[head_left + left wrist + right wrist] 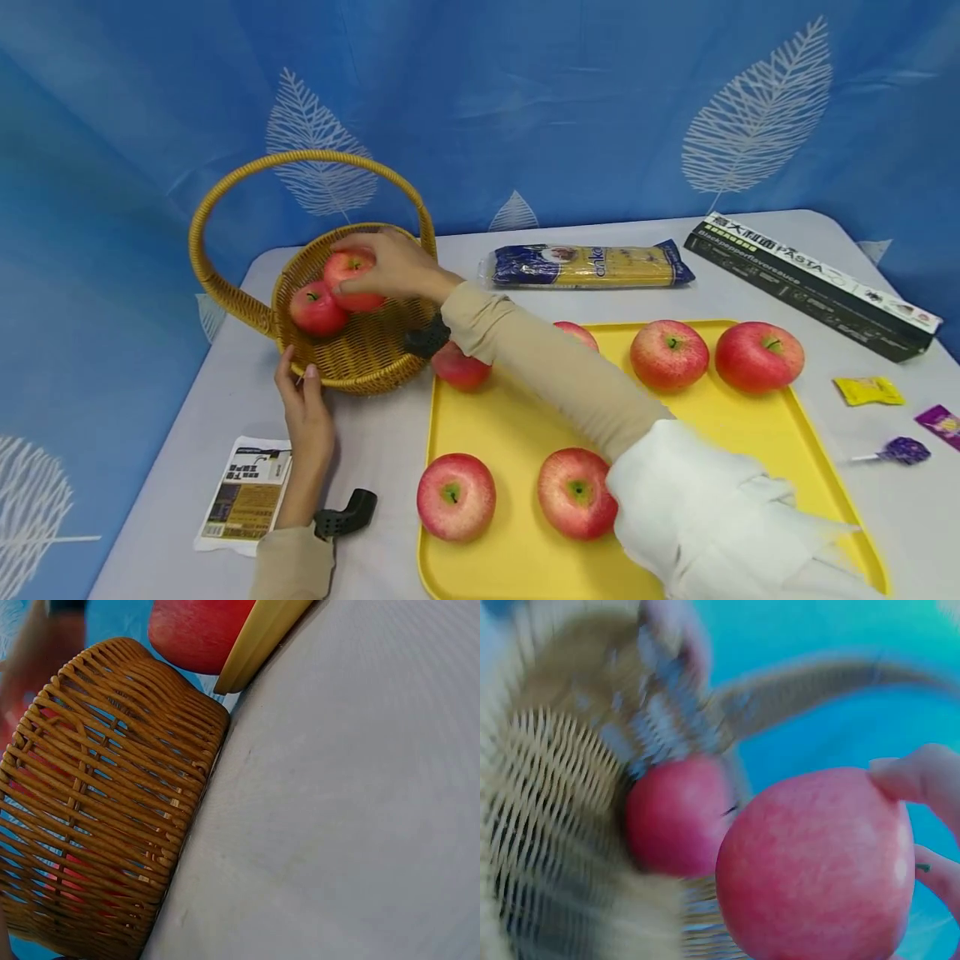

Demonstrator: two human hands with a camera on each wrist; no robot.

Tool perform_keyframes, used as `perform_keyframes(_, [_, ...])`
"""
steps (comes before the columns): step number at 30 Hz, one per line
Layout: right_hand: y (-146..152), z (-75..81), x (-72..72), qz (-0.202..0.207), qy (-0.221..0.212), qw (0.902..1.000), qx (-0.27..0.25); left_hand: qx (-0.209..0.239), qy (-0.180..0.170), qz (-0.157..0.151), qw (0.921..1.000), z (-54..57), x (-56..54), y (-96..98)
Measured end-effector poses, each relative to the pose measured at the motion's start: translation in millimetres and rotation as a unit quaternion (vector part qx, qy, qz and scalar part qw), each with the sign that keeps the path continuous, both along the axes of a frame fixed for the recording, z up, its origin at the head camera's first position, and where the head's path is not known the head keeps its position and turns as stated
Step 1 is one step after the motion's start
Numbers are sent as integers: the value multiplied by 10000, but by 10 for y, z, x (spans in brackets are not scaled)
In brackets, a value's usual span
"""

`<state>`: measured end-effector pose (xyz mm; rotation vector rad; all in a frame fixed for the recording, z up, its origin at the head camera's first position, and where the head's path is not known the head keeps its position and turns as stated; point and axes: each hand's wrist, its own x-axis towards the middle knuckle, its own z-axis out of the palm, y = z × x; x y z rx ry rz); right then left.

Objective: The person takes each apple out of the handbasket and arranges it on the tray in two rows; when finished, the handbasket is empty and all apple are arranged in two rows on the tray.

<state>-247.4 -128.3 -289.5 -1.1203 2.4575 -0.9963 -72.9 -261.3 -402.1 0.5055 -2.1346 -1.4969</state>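
A round wicker basket (367, 358) with a tall arched handle stands at the left of the table. My right hand (393, 262) reaches over its rim and holds a red apple (349, 271) between thumb and fingers. This apple (817, 862) fills much of the right wrist view. Below it a second apple (318, 310) lies inside the basket. At the basket's near left side is my left hand (307, 417), its straight fingers touching the rim. The left wrist view shows mostly the woven side (112, 802) of the basket.
A yellow tray (495, 417) holding several apples (456, 497) stands right of the basket. Behind it lie a pasta packet (592, 265) and a long black box (810, 283). Sweets (868, 391) and a lollipop (903, 451) are at the right; a printed pouch (247, 492) lies front left.
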Motion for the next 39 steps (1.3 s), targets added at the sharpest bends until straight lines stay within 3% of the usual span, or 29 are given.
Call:
perform_keyframes(5, [609,440,347,533,152,9967,-589,-36,-239,145,9996,17,27,-27])
perform_keyframes(9, [1416,531,620,682,202,9933,-909,-31,-289,198,9994,30,57,-36])
perform_keyframes(12, [2080,411,836,414,141,9964,-733,-29,-208,156,9997,36,67,-30])
perform_keyframes(17, [3021,-4,1325,-547,-6,9985,-45,-28,-89,-21,10000,32,47,3])
perform_keyframes(20, [3339,-242,1618,-1066,-287,9937,208,-63,-134,-28,9999,39,51,5])
perform_keyframes(24, [3475,-450,1857,-1312,-182,9896,555,-4,-91,-39,10000,51,65,-16])
perform_keyframes(28, [3482,-444,1933,-1112,216,9878,1073,39,-108,-36,9999,45,67,-24])
perform_keyframes(33, [3380,-101,1883,-714,282,9875,1376,51,-177,-51,9998,21,60,-12])
perform_keyframes(36, [3180,178,1736,-555,696,9898,1112,3,-202,-106,9997,12,46,-6])
perform_keyframes(39, [2788,385,1508,-245,1019,9935,438,-77,-214,-96,9997,16,32,-9])
